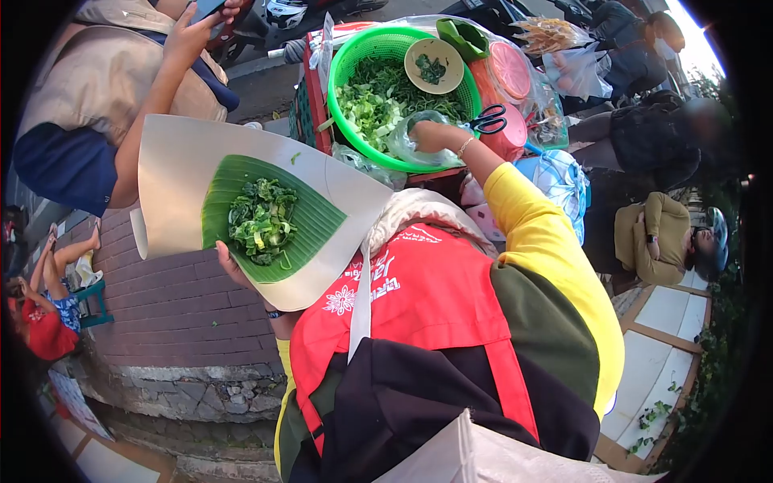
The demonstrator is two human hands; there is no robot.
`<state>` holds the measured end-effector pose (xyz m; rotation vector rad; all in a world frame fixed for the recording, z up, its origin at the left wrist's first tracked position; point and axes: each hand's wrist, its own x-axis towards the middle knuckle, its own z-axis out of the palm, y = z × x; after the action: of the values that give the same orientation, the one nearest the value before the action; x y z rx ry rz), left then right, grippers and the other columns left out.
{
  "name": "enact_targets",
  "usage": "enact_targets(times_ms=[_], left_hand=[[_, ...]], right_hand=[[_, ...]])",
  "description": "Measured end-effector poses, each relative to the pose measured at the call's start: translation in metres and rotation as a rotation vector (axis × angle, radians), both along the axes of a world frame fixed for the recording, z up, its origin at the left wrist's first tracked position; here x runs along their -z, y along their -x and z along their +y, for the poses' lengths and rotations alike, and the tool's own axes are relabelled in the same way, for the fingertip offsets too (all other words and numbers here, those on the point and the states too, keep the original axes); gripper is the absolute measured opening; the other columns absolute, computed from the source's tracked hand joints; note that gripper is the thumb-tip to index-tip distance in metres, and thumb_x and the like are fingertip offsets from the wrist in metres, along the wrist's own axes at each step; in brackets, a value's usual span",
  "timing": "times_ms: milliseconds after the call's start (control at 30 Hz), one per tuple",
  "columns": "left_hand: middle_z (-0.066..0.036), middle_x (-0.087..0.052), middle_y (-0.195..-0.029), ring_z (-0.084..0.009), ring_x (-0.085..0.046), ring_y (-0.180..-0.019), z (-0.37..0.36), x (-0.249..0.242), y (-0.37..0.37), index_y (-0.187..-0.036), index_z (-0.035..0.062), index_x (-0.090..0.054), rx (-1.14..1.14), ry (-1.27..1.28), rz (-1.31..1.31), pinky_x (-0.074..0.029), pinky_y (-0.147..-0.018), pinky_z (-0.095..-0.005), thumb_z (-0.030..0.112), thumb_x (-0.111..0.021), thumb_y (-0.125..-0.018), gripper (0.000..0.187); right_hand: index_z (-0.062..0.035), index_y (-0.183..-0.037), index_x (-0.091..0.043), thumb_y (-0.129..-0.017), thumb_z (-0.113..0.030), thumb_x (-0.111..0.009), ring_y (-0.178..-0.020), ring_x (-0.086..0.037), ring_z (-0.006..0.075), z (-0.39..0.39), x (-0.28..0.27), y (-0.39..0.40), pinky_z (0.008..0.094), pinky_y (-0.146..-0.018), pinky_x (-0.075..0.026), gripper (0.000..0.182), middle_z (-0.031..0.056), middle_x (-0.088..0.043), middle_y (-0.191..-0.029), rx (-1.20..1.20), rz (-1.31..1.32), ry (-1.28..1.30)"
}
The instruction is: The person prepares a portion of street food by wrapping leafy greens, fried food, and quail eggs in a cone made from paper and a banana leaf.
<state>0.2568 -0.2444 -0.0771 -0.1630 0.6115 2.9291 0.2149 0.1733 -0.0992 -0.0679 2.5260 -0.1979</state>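
Note:
My left hand [233, 265] grips the lower edge of a sheet of brown wrapping paper [173, 173], with its fingers mostly underneath. A piece of banana leaf [318, 213] lies on the paper, and a heap of cooked green vegetables [264, 221] sits on the leaf. My right hand [431, 137] reaches into a clear plastic bag [400, 145] at the near edge of a green plastic basket [342, 133]; the bag hides its fingertips. Chopped greens [378, 97] fill the basket, beside a beige bowl [412, 66] with some dark leaves in it.
Black-handled scissors [489, 120] rest at the basket's right rim. Pink-lidded containers [510, 71] and a blue-white bundle [555, 185] stand to the right. A person holding a phone [208, 10] stands at the upper left. Someone with folded arms [656, 233] is at the right.

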Motion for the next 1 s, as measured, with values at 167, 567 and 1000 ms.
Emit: enact_targets(times_ms=[167,567,1000], left_hand=[[-0.018,-0.047,-0.129,-0.0314,-0.054,-0.111,0.009,-0.016,-0.003,-0.133,0.0031,-0.039,0.002,0.039,-0.013,-0.05,-0.088,-0.0473,0.045,-0.036,-0.093,0.058],[-0.018,-0.048,-0.129,-0.0302,-0.055,-0.111,0.007,-0.001,0.003,-0.132,0.0024,-0.04,0.072,-0.032,0.011,-0.051,-0.088,-0.0469,0.044,-0.04,-0.093,0.057],[-0.017,-0.049,-0.128,-0.0296,-0.056,-0.109,0.008,-0.009,0.002,-0.132,0.0029,-0.041,-0.006,0.025,-0.021,-0.051,-0.087,-0.0468,0.043,-0.039,-0.094,0.055]], right_hand=[[-0.0019,-0.089,-0.069,-0.076,-0.016,-0.059,-0.082,-0.063,0.0359,0.015,0.076,0.013,0.042,-0.076,-0.05,0.022,0.0209,-0.065,-0.085,0.165,0.23,-0.007],[-0.0007,-0.084,-0.068,-0.073,-0.008,-0.056,-0.083,-0.065,0.0361,-0.022,0.071,0.015,0.0419,-0.072,-0.052,0.018,0.0203,-0.066,-0.087,-0.059,0.317,-0.119],[-0.0026,-0.088,-0.07,-0.078,-0.008,-0.056,-0.089,-0.066,0.0306,-0.03,0.073,0.015,0.0391,-0.073,-0.054,0.018,0.0168,-0.067,-0.094,-0.11,0.26,-0.184]])
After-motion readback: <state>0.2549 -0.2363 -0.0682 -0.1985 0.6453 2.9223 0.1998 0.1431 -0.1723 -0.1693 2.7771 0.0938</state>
